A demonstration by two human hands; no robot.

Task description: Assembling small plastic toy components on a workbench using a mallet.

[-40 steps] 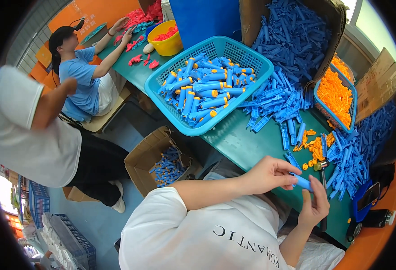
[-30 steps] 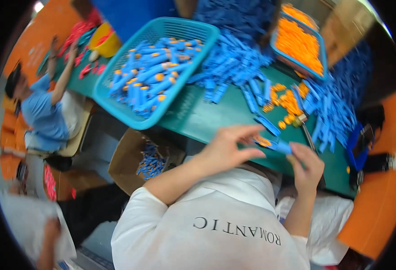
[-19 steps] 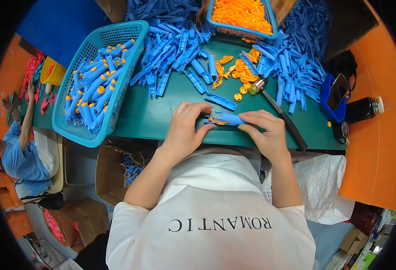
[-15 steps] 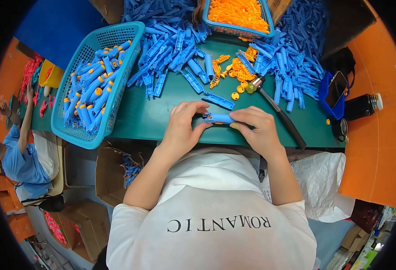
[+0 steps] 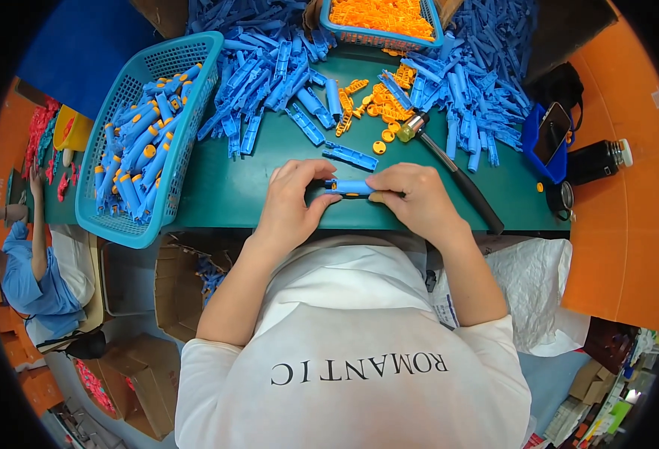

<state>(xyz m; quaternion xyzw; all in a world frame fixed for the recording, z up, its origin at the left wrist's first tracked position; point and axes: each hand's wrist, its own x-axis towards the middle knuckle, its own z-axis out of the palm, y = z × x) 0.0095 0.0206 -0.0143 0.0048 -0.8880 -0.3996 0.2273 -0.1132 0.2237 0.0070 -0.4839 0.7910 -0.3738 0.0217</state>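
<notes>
Between my two hands a blue plastic handle-like piece (image 5: 352, 186) with orange parts showing inside lies level, just above the table's near edge. My left hand (image 5: 292, 202) is closed on its left end, thumb below and fingers above. The right end is pinched by my right hand (image 5: 413, 198) between thumb and fingers. Just beyond them a loose blue half-shell (image 5: 350, 156) rests open side up. To the right of it lies a hammer (image 5: 460, 179) with a black grip and a yellowish head. Small orange caps and ridged orange strips (image 5: 385, 101) lie past the half-shell.
A blue basket (image 5: 86, 217) of orange-tipped blue pieces stands at left. Piles of blue shells (image 5: 269, 78) flank a basket of orange parts (image 5: 438, 37) at the back. On the right are a blue tray (image 5: 531, 138) with a phone and a black bottle (image 5: 595, 163). Another person (image 5: 41, 280) sits far left.
The whole view has shifted slightly, with the table items appearing a little higher and further left. Both hands still hold the blue piece, which now shows an orange strip along its near side.
</notes>
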